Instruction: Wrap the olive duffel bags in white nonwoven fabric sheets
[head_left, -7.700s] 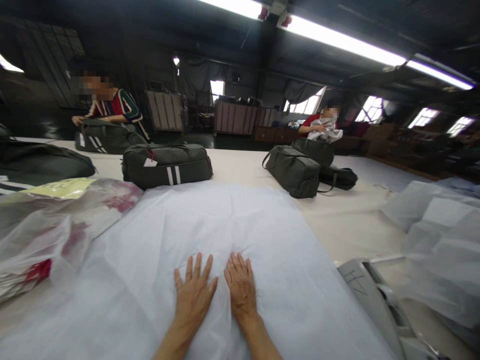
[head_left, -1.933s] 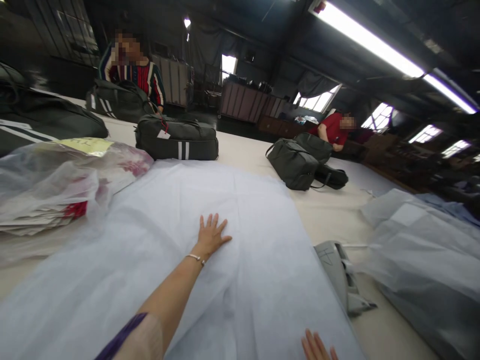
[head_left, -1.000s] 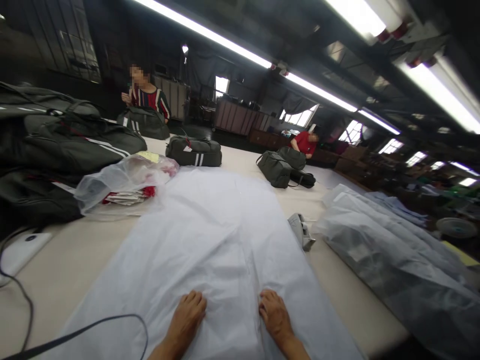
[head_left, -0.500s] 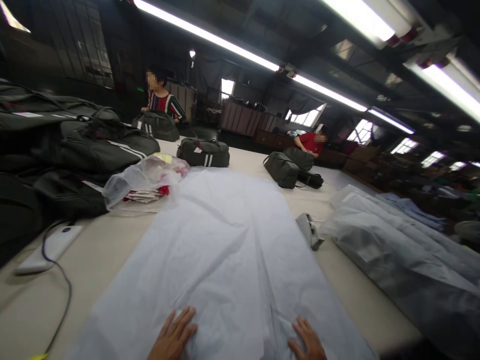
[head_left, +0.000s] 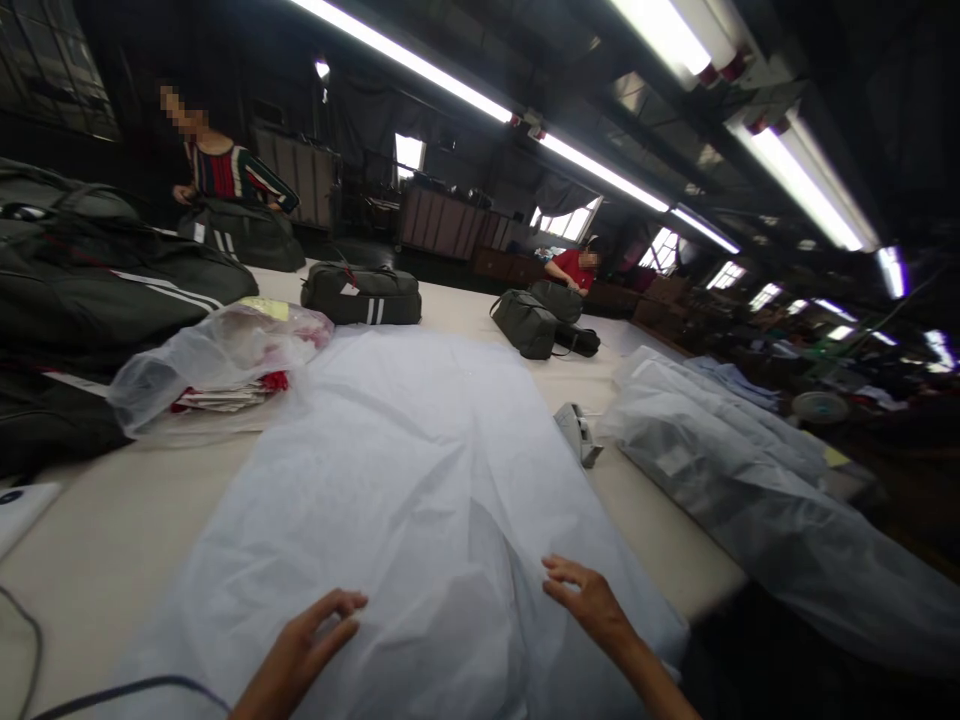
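In the head view, the one view I have, the white sheet [head_left: 390, 480] lies spread on the worktop [head_left: 180, 520] beneath and beyond my two grips, its long axis running from 6 o'clock near me to about 12, where it narrows with distance. Taking the spot between my grips as the clock's centre, my left grip [head_left: 300, 645] is at roughly 9 o'clock and my right grip [head_left: 596, 603] at 3. In each, thumb and fingers stand apart with nothing caught between them; whether any fingertip touches the sheet, I cannot tell. The relation I judge to count most is with the long fold [head_left: 512, 560] in the sheet: it slants from 12 o'clock down towards 5, passing between my grips, with my right grip clearly nearer, the fold just off its fingertips towards 9. From that same centre, the grey tool [head_left: 576, 438] sits between 1 and 2 o'clock, just beside the sheet's right edge, while the clear packet [head_left: 214, 350] lies around 10, against the far left edge.
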